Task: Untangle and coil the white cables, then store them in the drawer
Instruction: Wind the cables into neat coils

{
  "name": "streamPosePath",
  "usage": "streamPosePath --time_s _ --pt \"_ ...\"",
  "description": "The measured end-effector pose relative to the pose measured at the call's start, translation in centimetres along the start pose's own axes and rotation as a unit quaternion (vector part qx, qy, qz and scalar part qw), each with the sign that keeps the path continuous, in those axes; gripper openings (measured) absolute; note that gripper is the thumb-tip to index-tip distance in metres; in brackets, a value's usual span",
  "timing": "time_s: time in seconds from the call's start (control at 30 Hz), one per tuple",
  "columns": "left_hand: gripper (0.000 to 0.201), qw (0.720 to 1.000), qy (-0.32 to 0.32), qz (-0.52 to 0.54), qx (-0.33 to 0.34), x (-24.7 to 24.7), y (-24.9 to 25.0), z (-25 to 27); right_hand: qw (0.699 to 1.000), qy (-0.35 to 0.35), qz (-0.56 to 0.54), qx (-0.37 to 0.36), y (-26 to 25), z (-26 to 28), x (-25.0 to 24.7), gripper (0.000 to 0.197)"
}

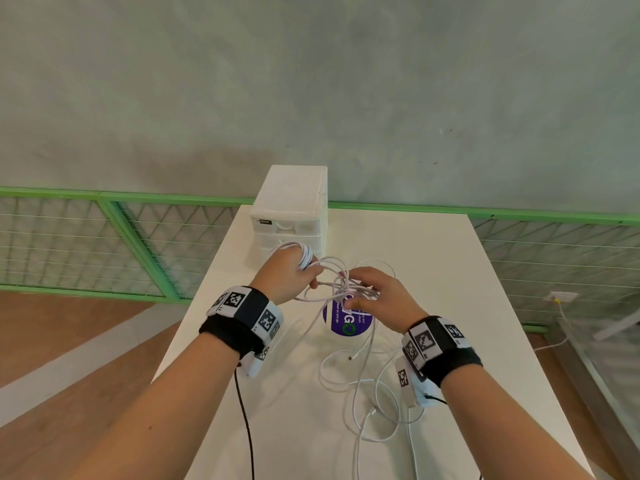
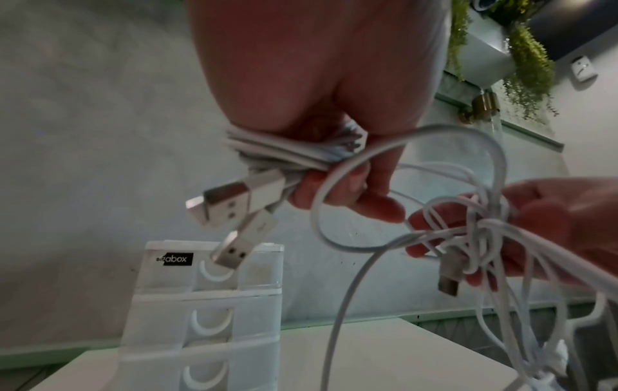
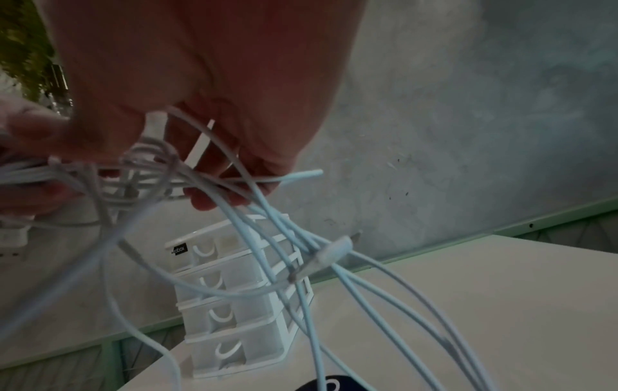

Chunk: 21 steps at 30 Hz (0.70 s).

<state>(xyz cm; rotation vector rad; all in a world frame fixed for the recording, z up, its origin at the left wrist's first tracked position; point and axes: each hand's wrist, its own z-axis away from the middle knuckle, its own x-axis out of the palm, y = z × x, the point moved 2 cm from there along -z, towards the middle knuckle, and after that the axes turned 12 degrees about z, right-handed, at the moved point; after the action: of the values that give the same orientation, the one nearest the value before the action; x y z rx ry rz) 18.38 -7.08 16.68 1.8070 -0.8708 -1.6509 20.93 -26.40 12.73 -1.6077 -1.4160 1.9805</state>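
My left hand [image 1: 294,275] [image 2: 334,185] holds a coil of white cable [image 1: 304,258] [image 2: 277,156] wound around its fingers, with two USB plugs [image 2: 234,203] sticking out below. A few centimetres to the right, my right hand [image 1: 374,292] [image 3: 214,169] pinches a knot of tangled white cables [image 1: 343,289] [image 2: 481,230] [image 3: 150,169]. Loose strands [image 1: 367,382] [image 3: 334,277] trail from the knot down onto the white table [image 1: 467,306]. The white drawer unit [image 1: 291,216] [image 2: 207,317] [image 3: 234,304] stands just behind my left hand, all its drawers pushed in.
A purple round sticker [image 1: 346,322] lies on the table under my right hand. A green metal railing [image 1: 138,237] runs behind the table, with a grey wall [image 1: 311,81] beyond it. A black wire [image 1: 246,427] hangs from my left wristband.
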Motion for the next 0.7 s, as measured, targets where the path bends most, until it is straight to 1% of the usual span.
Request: streamPosePath --time_s 0.03,0.1,0.17,0.23,0.3,0.37,0.4,0.43,0.47,0.57,0.6,0.7 --pt "0.037 1.0 0.001 0.01 -0.007 -0.1 -0.1 0.0 1.0 0.004 0.014 0.0 0.1 -0.2 0.0 0.036" --pt "0.038 0.999 0.004 0.04 -0.023 -0.2 -0.2 0.3 0.999 0.037 0.02 -0.003 0.2 -0.4 -0.2 0.027" --pt "0.037 0.998 0.012 0.058 -0.023 -0.2 -0.2 0.6 0.997 0.081 0.006 -0.009 0.3 -0.4 -0.5 0.018" --pt "0.036 0.997 0.02 0.076 -0.022 -0.1 -0.2 0.9 0.994 0.104 -0.012 -0.005 0.2 -0.3 -0.8 0.015" --pt "0.036 0.995 0.034 0.086 -0.023 -0.1 -0.6 1.1 0.995 0.095 -0.034 0.011 0.0 -0.1 -1.1 0.013" --pt "0.035 0.994 0.047 0.091 -0.028 -0.1 -1.1 1.3 0.994 0.055 -0.084 0.034 -0.3 0.2 -1.2 0.012" --pt "0.035 0.994 0.047 0.096 -0.027 0.0 -1.2 1.4 0.993 0.037 -0.104 0.043 -0.4 0.2 -1.1 0.019" --pt "0.033 0.994 0.044 0.102 -0.02 0.2 -1.1 1.5 0.993 0.021 -0.105 0.05 -0.5 0.2 -1.0 0.026" --pt "0.032 0.993 0.042 0.108 -0.009 0.5 -0.9 1.7 0.995 0.006 -0.088 0.051 -0.7 0.0 -0.8 0.026" --pt "0.027 0.991 0.056 0.12 0.026 1.3 -0.3 2.0 0.999 -0.03 -0.025 0.03 -1.5 -0.3 0.0 0.011" --pt "0.027 0.989 0.066 0.124 0.035 1.5 -0.3 2.1 0.999 -0.028 -0.026 0.029 -1.6 -0.4 0.1 0.009" --pt "0.032 0.986 0.093 0.127 0.055 1.8 -0.5 2.1 0.997 0.017 -0.064 0.036 -1.7 -0.7 0.1 0.007"
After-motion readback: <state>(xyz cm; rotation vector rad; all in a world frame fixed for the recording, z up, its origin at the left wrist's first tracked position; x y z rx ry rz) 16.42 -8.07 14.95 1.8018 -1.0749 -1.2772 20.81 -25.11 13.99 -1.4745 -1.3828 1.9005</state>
